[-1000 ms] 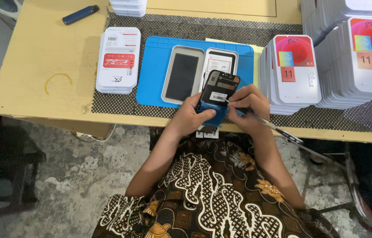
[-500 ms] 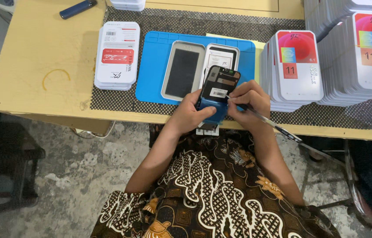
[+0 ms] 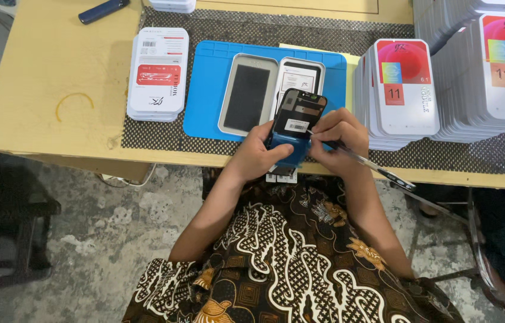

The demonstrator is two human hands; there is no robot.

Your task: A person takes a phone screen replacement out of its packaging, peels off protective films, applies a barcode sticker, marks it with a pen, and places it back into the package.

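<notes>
Right now my left hand [image 3: 256, 157] holds a dark phone screen part [image 3: 296, 115] up off the counter [image 3: 43, 90]. My left grip is wrapped around its lower end, where a blue piece [image 3: 288, 149] sits in my palm, and the part sticks up above my fingers, tilted a bit to the right. A small white sticker [image 3: 295, 125] is on the side facing me. My right hand [image 3: 336, 134] is just beside the part, on its right edge. That grip is pinched tight on a thin pen-like tool [image 3: 363, 162]. The tip of the tool touches the part near the sticker, and the long end of the tool points away to the lower right, past the counter's edge. Both hands are at the front edge of the counter, close to my body. Just behind the part lies a blue mat [image 3: 204, 101] with a grey tray [image 3: 248, 94] that has a dark screen in it, and a white tray [image 3: 298, 75] right next to it. Left of the mat is a stack of white boxes [image 3: 158, 75]. To the right, near my right hand, stand rows of white boxes with red tops [image 3: 402, 90].
</notes>
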